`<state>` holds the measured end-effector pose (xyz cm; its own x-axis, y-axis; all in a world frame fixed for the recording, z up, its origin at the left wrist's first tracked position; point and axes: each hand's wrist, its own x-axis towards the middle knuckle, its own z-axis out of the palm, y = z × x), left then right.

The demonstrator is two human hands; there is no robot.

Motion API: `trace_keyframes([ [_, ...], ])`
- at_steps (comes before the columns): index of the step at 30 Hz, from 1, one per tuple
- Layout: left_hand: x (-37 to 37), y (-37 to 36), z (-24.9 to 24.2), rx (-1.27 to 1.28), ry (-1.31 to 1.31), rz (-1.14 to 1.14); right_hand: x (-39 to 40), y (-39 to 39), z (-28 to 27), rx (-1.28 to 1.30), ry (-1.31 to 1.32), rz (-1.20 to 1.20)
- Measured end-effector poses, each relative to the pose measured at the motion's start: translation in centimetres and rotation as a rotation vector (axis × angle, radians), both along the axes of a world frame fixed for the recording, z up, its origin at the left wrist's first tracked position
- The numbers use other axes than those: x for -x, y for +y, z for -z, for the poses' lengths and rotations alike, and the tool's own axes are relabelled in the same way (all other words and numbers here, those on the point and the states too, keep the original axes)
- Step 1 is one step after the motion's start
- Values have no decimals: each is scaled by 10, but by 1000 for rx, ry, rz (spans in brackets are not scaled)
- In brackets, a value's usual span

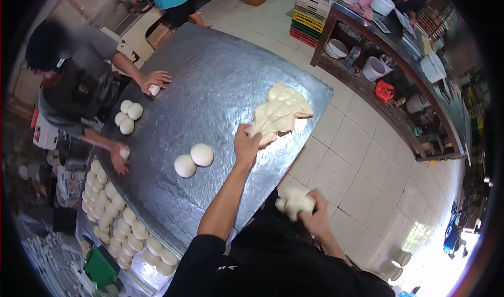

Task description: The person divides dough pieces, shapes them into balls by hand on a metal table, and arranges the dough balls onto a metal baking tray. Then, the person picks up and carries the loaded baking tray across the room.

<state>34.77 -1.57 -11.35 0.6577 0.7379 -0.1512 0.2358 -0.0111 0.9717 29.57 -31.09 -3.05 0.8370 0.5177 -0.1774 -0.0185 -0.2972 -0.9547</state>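
Observation:
A large, flat, irregular mass of dough (281,108) lies near the right edge of the metal table. My left hand (247,146) is at its lower left side, the fingers closed on the dough's edge. Off the table, close to my body, my right hand (316,218) grips a lumpy dough piece (295,202), slightly blurred. Two round dough balls, a left one (185,166) and a right one (201,154), touch each other on the table, left of my left forearm.
Across the metal table (210,61), a co-worker (79,87) has each hand on a small dough piece, beside a cluster of dough balls (127,125). Rows of dough balls (113,208) fill a tray at lower left. A shelved counter (388,50) and stacked crates (310,21) stand beyond.

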Motion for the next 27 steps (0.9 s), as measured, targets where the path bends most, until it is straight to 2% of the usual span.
trace_keyframes([
  [2,38,-15,-13,461,-149,-71,-32,22,-33,-208,-54,103],
  [4,78,-24,-31,431,-187,-119,-52,45,-53,-399,-240,114],
  [5,96,-25,-37,399,-226,-139,-57,59,-64,-408,-232,90],
  [7,135,-16,-28,165,-284,-223,-61,83,-81,-477,-459,24],
  [9,192,5,-59,32,-246,-353,-56,105,-74,-546,-387,-56],
  [11,275,17,-78,109,-263,-337,-47,122,-49,-607,-205,-190],
  [12,304,16,-76,103,-266,-382,-49,131,-9,-494,-113,-293],
  [14,364,8,-68,79,-238,-481,-56,150,46,94,-615,-560],
  [15,402,8,-38,1,96,-396,-38,151,50,551,-689,-544],
  [16,417,-7,-41,5,101,-453,-28,152,54,497,-794,-377],
  [18,418,-25,-51,-1030,820,-510,-26,155,52,116,-1071,-299],
  [19,424,-24,-29,-769,571,-666,-16,163,46,96,-1072,-335],
  [21,396,-16,-34,-563,203,-755,-2,179,35,24,-842,-379],
  [23,377,10,-1,-697,302,-542,-10,210,77,36,-1022,-482],
  [25,358,31,1,-818,568,-477,-20,245,80,52,-1141,-510],
  [26,356,54,1,-824,566,-524,-25,266,71,214,-1090,-542],
  [27,361,77,3,-856,592,-412,-30,283,65,380,-1029,-569],
])
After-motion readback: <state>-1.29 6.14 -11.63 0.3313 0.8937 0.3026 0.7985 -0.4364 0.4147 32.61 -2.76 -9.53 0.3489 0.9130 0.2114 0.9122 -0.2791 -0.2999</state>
